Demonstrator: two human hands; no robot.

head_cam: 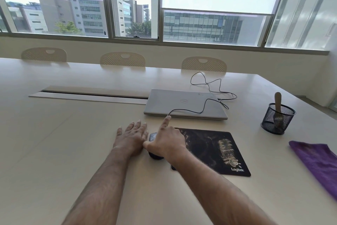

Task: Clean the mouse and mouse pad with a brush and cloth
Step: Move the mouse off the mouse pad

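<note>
A dark wired mouse (152,137) sits on the table just left of the black mouse pad (215,152), which is strewn with pale dust and crumbs. My right hand (166,141) covers and grips the mouse, index finger stretched forward. Flat on the table beside the mouse lies my left hand (133,136), fingers spread, holding nothing. A brush (278,105) with a wooden handle stands in a black mesh cup (278,121) at the right. A purple cloth (317,162) lies at the right edge of the view.
A closed silver laptop (184,104) lies behind the mouse pad, with the mouse's black cable (206,86) looping over and behind it. A cable slot (91,93) runs along the table's middle. Three chair backs (122,59) line the far side under the windows.
</note>
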